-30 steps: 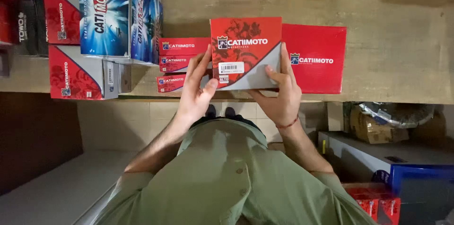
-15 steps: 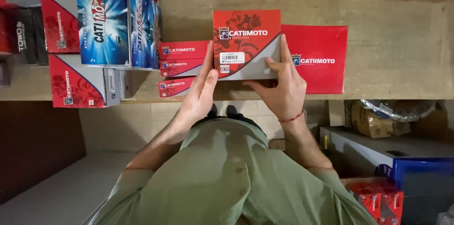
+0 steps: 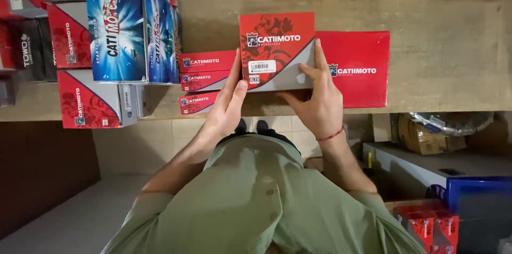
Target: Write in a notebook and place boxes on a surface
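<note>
We hold a red and grey box (image 3: 276, 51) between both hands, at twelve o'clock from our chest, over the wooden shelf (image 3: 442, 46). Our left hand (image 3: 226, 107) presses flat along the box's nine o'clock edge, fingers straight and thumb on its lower corner. Our right hand (image 3: 317, 99) clasps the three o'clock edge, index finger stretched up along the side and thumb lying across the grey front. Neither hand is curled into a fist; both grip the box from opposite sides.

At three o'clock of the box, touching it or just behind, lies a flat red carton (image 3: 357, 70). At nine o'clock sits a stack of three slim red boxes (image 3: 205, 80). Further toward nine o'clock stand tall blue boxes (image 3: 125, 24). A red thread bracelet (image 3: 330, 135) circles our right wrist.
</note>
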